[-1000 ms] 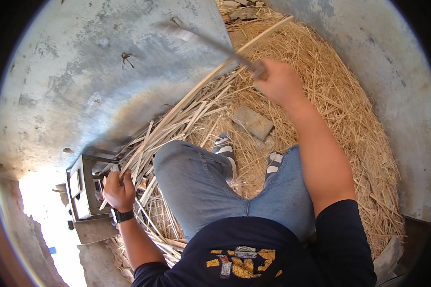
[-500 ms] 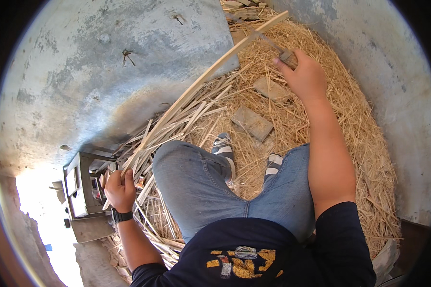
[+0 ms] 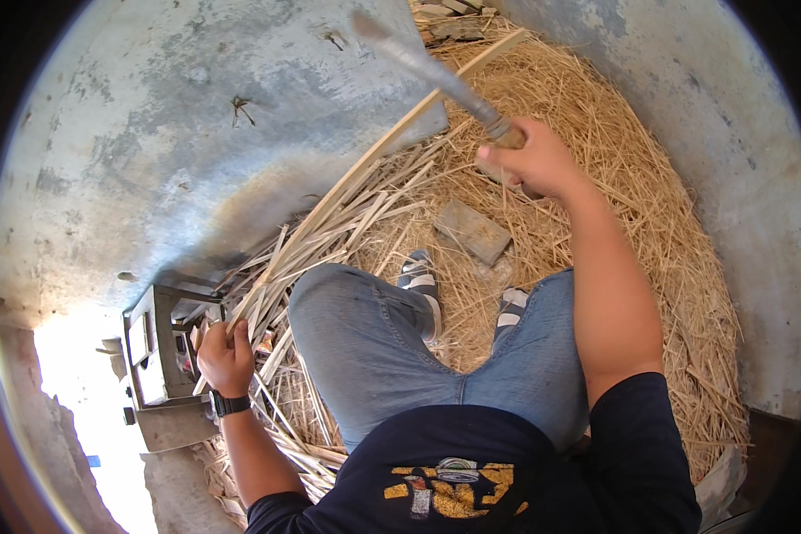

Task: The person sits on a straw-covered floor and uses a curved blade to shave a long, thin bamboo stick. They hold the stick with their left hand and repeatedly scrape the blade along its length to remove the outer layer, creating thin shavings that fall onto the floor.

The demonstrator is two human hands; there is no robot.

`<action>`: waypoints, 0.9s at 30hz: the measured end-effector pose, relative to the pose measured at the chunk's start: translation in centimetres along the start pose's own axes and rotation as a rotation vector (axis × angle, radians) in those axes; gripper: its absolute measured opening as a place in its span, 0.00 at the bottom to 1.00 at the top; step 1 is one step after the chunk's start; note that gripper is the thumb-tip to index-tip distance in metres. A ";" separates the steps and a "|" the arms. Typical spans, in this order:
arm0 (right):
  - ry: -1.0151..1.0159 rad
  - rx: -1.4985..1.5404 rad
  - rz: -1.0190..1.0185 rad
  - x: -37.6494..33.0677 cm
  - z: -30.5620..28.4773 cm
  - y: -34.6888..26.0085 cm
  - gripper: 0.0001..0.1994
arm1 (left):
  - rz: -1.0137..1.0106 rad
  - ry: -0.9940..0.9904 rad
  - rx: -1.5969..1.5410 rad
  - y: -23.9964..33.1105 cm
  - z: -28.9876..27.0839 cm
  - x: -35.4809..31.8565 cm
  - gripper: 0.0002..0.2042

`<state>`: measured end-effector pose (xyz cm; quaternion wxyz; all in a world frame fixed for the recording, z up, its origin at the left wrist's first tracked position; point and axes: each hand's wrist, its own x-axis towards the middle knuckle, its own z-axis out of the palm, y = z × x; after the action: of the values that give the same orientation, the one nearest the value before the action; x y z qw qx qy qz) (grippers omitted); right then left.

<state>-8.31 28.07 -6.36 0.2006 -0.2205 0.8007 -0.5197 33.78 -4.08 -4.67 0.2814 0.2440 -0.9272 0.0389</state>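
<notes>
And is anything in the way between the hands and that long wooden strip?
Nothing visible is. The left hand grips the wooden strip near its lower end. The right hand holds a blade that crosses the strip in the picture, with nothing seen between them; whether they touch, I can't tell.

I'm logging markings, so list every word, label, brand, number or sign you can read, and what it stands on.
No text can be read.
Dark shirt: yellow and white print, too unclear to read.
Knife: blurred; any marking cannot be told.
Black wristband: too small to tell.
</notes>
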 end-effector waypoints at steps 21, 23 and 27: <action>-0.120 0.039 0.004 0.5 1.0 1.0 0.15 | -0.042 -0.043 -0.063 0.5 0.9 0.1 0.23; -0.124 0.064 -0.005 0.5 0.9 1.0 0.15 | -0.035 -0.050 -0.064 0.4 1.1 0.0 0.24; -0.099 0.164 -0.030 0.0 0.0 0.7 0.16 | -0.034 -0.079 -0.079 0.1 1.2 -0.2 0.25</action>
<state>-8.45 28.37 -7.03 0.2494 -0.2407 0.7410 -0.5751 33.27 -4.18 -5.83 0.2545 0.2497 -0.9342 -0.0123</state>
